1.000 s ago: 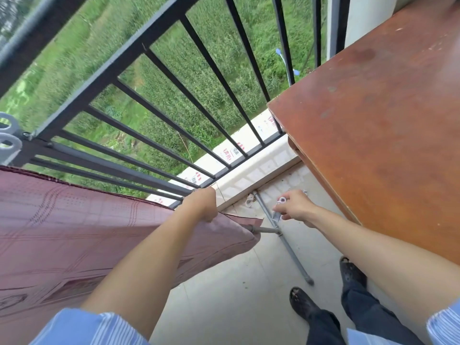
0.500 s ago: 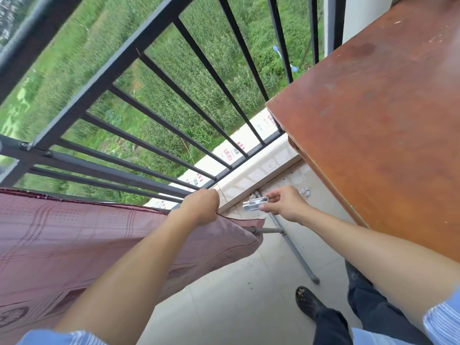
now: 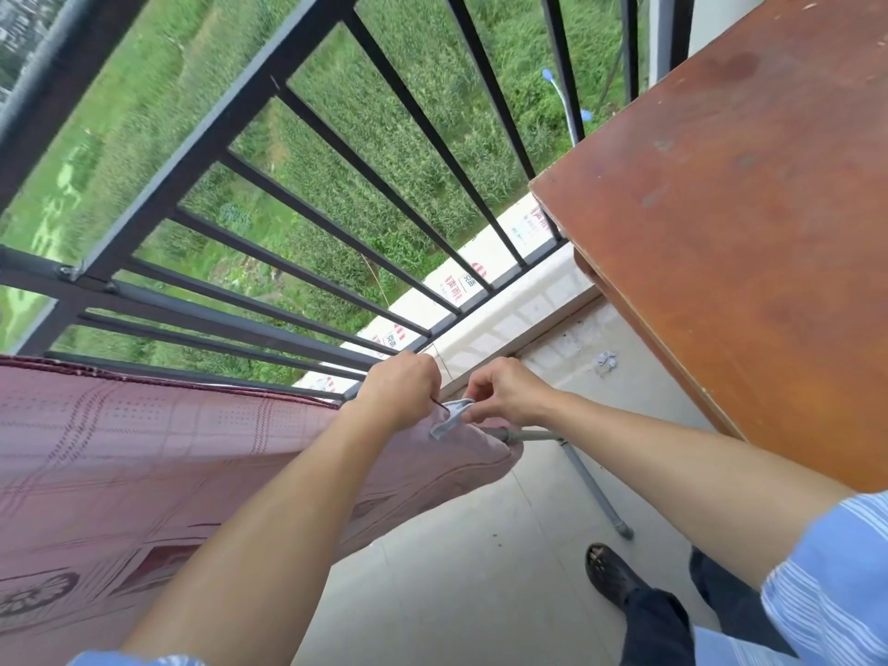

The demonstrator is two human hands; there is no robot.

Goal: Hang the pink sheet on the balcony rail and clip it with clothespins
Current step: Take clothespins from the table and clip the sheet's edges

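My L hand [image 3: 399, 391] was clenched on the end of the pink sheet [image 3: 144, 449], bunching the cloth at its top corner, near the foot of the balcony rail [image 3: 202, 151]. My R hand [image 3: 509, 394] pinched a pale clothespin [image 3: 451, 415] btw thumb and fingers. Its nose touched the sheet edge just beside my L knuckles. Couldn't tell if it had bitten onto the cloth yet.

The sheet was already up, draped along the rail side to my left, w/ this end sagging over a grey pole [image 3: 528, 434]. So I judged hanging done and this end's clip half on. The far end was out of view, so no idea re: pins there. Small pale bits [image 3: 606, 363], prob. spare pins, lay on the tiles by the wooden table [image 3: 745, 233].
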